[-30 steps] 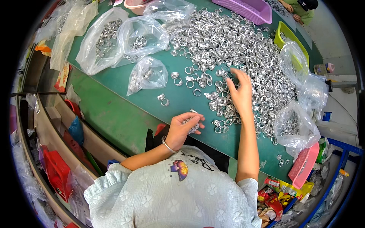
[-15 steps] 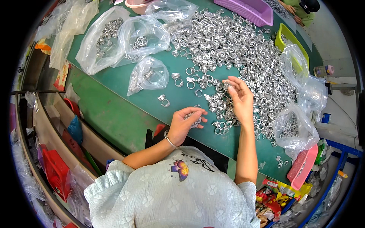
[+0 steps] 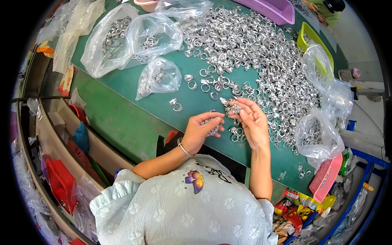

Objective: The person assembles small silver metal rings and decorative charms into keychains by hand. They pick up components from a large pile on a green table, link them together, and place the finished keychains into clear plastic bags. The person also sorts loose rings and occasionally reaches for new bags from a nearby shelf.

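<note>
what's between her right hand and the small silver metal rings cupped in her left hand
Nothing visible. The right hand sits right beside the left hand, fingertips pinching a ring just above the handful of small silver metal rings in the left palm. Only bare green table mat lies below.

A small workshop or sorting bench is shown: a green-covered worktable (image 3: 122,118) is heaped with a large pile of silver metal rings (image 3: 261,53), with more kept in clear plastic bags (image 3: 118,38). Coloured plastic trays (image 3: 281,10) are set at the table's edges, and cluttered shelves (image 3: 61,134) are seen beneath.
</note>
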`<state>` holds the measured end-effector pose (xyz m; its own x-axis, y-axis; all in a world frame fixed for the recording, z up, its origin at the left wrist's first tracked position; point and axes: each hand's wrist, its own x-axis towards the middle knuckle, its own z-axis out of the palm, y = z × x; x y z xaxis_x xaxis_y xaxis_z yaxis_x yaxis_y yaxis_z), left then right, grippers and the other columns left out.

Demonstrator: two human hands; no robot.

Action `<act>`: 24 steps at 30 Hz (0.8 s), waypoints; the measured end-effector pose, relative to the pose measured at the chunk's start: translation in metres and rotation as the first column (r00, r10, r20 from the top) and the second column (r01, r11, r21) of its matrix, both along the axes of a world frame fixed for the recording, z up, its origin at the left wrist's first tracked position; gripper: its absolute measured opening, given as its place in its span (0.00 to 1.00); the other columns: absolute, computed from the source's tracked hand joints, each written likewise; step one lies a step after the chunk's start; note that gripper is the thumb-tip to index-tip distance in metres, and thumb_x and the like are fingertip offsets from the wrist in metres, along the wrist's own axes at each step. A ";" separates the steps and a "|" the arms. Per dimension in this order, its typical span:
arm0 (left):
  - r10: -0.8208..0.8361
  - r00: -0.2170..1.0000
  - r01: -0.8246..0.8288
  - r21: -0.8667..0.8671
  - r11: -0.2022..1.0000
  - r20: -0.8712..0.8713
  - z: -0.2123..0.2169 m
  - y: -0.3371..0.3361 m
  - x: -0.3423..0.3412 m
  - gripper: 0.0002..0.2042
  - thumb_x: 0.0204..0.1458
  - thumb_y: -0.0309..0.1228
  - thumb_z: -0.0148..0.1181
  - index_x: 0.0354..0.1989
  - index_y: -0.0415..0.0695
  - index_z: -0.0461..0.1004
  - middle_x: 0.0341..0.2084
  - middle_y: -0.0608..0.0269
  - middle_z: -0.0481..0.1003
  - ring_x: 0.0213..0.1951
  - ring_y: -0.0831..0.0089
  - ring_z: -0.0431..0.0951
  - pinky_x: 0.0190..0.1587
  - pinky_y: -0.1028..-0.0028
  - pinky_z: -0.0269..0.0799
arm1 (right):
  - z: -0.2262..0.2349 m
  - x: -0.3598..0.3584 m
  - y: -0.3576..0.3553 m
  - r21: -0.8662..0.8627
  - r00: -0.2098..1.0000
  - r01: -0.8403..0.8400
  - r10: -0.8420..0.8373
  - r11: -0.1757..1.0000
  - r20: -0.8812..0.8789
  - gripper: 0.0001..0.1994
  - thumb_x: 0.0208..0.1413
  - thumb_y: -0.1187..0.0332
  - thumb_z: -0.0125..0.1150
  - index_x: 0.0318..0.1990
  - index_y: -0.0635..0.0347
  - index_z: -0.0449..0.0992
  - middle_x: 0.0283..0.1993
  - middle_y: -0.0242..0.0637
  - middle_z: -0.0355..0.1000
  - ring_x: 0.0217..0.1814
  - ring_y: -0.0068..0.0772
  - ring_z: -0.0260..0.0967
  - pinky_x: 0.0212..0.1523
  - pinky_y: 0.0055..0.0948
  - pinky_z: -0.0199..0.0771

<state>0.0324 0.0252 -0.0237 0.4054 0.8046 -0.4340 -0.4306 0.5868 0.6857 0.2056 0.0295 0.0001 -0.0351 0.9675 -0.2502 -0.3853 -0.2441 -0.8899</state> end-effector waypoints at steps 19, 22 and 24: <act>0.171 0.902 -0.030 -0.336 0.941 0.397 0.037 0.015 -0.066 0.17 0.57 0.35 0.47 0.51 0.36 0.65 0.42 0.52 0.71 0.46 0.64 0.71 0.50 0.65 0.68 | -0.005 -0.009 -0.036 0.456 0.358 -0.140 -0.385 0.879 0.851 0.10 0.44 0.81 0.57 0.37 0.66 0.73 0.40 0.42 0.69 0.44 0.43 0.64 0.47 0.36 0.62; 0.122 0.951 -0.076 -0.168 0.983 0.284 0.057 0.033 -0.080 0.16 0.56 0.34 0.48 0.50 0.37 0.65 0.42 0.55 0.72 0.41 0.68 0.74 0.42 0.71 0.73 | -0.006 -0.009 -0.043 0.484 0.387 -0.121 -0.407 0.867 0.827 0.08 0.45 0.83 0.56 0.35 0.67 0.73 0.36 0.43 0.71 0.40 0.42 0.67 0.44 0.34 0.65; 0.180 0.955 -0.173 -0.051 0.984 0.235 0.070 0.052 -0.092 0.15 0.56 0.31 0.48 0.49 0.37 0.66 0.40 0.55 0.72 0.40 0.69 0.74 0.39 0.74 0.74 | -0.006 -0.008 -0.050 0.486 0.406 -0.091 -0.413 0.869 0.816 0.07 0.46 0.83 0.54 0.34 0.68 0.74 0.36 0.43 0.71 0.39 0.41 0.68 0.43 0.32 0.66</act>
<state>-0.0596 0.0773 0.0468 0.3529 0.8607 -0.3671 -0.6775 0.5056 0.5342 0.1974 -0.0201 -0.0061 0.1249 0.9236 0.3624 0.6754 0.1884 -0.7130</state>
